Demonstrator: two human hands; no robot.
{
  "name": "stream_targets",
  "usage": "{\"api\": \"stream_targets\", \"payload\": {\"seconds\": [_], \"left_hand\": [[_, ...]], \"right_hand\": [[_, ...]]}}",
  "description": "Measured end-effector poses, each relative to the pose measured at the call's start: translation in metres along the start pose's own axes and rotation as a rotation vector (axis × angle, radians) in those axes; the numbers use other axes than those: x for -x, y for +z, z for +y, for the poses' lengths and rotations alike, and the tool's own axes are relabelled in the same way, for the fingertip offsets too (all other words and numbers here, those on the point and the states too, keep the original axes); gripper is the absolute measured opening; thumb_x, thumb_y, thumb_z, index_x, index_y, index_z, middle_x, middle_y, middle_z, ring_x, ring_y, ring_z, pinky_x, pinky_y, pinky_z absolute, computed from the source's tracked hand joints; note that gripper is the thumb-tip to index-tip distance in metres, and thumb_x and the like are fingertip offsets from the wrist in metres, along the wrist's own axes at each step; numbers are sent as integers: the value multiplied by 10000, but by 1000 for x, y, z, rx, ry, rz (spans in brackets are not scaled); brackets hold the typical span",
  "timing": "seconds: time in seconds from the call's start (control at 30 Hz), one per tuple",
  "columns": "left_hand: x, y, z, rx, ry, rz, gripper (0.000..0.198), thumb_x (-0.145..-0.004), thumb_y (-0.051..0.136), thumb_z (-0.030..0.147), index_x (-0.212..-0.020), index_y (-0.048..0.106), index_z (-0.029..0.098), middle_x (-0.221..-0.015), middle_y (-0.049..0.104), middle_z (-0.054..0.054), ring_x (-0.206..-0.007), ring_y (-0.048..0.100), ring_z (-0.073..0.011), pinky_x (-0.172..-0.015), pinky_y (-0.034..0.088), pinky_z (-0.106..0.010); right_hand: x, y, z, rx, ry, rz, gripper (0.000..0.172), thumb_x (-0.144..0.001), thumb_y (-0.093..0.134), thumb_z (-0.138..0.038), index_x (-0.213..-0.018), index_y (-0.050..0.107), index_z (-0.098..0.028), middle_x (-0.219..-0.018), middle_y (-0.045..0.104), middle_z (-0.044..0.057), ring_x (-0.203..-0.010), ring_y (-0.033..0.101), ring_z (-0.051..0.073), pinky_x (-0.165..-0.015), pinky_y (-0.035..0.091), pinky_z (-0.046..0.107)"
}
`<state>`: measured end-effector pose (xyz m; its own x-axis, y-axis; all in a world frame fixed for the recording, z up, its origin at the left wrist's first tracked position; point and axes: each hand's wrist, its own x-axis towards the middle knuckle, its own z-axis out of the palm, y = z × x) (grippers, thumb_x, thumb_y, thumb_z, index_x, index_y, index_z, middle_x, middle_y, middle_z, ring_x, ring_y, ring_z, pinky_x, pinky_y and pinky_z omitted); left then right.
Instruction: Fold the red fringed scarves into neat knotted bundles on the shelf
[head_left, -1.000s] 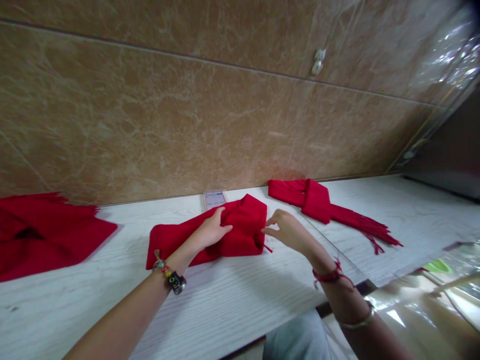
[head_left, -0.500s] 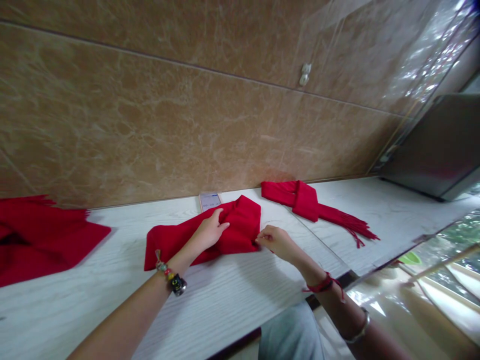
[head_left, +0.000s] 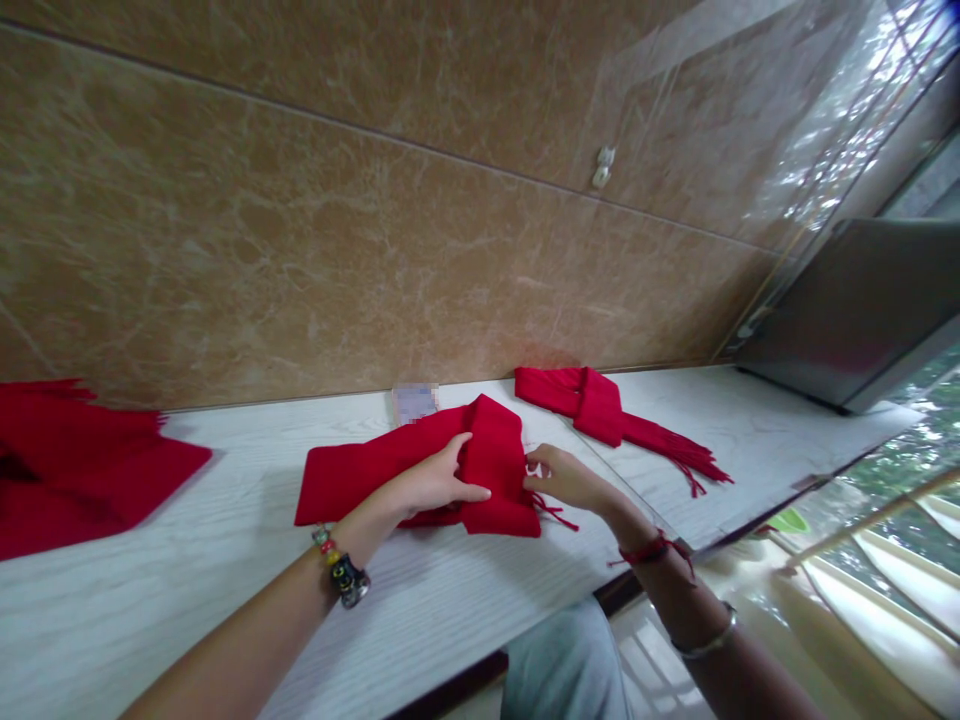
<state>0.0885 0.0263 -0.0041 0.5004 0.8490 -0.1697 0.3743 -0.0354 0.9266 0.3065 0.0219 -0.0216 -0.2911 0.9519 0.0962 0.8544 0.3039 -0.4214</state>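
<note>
A folded red fringed scarf (head_left: 495,465) lies at the middle of the white wood-grain tabletop (head_left: 225,510), a broad band of it crossing the right end; clock positions here are read from this scarf. Loose fringe strands (head_left: 555,512) stick out between three and four o'clock.

The left hand (head_left: 435,480) rests open on top, thumb and fingers spread where the long flat part meets the band. A beaded bracelet (head_left: 341,570) circles that wrist. The right hand (head_left: 566,476) is at three o'clock, thumb and fingers curled at the band's edge with a small gap showing between them; whether they grip any cloth I cannot tell. That arm wears a red cord bracelet (head_left: 649,549) and a silver bangle (head_left: 709,640).

Near eleven o'clock, just beside the scarf, a phone (head_left: 414,402) lies by the brown marbled wall (head_left: 300,230), its screen pixelated. Between two and three o'clock is a second red scarf (head_left: 598,405), its fringe trailing toward four; farther out that way stands a dark grey box-like object (head_left: 847,320). A third red scarf (head_left: 97,470), loosely laid, is well apart at nine o'clock, cut off by the view's edge. A denim-clad knee (head_left: 566,660) shows between four and five o'clock
</note>
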Motion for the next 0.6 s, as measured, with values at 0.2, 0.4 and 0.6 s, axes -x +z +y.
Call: {"api": "stream_targets", "payload": {"seconds": [0.2, 0.4, 0.6], "left_hand": [[-3, 2, -8, -179, 43, 67, 889, -612, 673, 190, -1369, 207, 168, -1151, 558, -159, -979, 561, -258, -756, 457, -316], [-6, 1, -10, -327, 93, 94, 773, -678, 617, 204, -1357, 251, 165, -1276, 466, -165, -1105, 494, -263, -876, 391, -321], [-9, -7, -12, -418, 172, 123, 697, -699, 604, 236, -1334, 315, 225, -1227, 527, -120, -1079, 514, -257, -870, 384, -328]], "right_hand": [[-9, 22, -9, -95, 103, -48, 58, -647, 526, -131, -656, 583, -133, -582, 569, -7, -530, 458, 101, -481, 329, 204], [-1, 5, 2, -274, 38, -43, 101, -670, 529, -198, -593, 578, -152, -554, 564, -16, -536, 473, 103, -504, 363, 212], [5, -14, 14, -468, 63, 19, 245, -653, 554, -391, -602, 574, -152, -566, 547, -15, -573, 487, 116, -571, 387, 247]]}}
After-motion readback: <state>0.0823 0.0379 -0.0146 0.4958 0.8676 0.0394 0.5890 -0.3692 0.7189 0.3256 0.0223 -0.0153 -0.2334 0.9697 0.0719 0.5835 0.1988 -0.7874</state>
